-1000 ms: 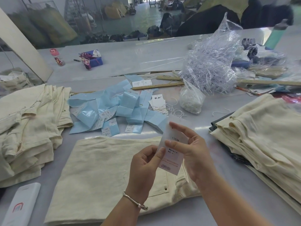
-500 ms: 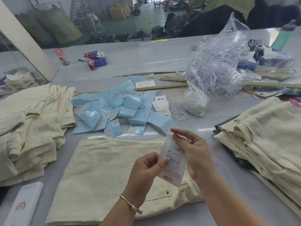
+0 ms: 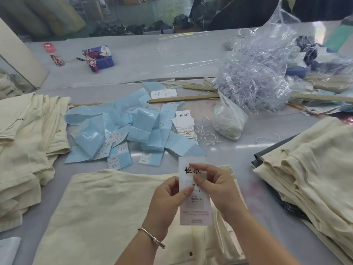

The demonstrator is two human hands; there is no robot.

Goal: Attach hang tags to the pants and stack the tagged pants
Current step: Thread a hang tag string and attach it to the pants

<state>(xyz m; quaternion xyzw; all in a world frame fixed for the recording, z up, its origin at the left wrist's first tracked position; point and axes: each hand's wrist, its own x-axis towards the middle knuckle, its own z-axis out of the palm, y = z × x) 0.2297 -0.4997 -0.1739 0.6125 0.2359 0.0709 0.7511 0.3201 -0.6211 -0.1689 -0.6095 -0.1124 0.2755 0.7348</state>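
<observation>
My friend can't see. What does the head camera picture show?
Two hands, the left hand and right hand, pinch a white hang tag above folded cream pants on a grey table. Blue papers lie behind, with cream pants stacks at left and right.

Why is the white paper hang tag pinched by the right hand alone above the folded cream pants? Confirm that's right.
Not alone. The head view shows both hands pinching the white paper hang tag: left hand and right hand, above the folded cream pants.

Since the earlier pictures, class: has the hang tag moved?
Yes. The hang tag has turned upright and risen slightly, its top nearer the blue papers.
</observation>
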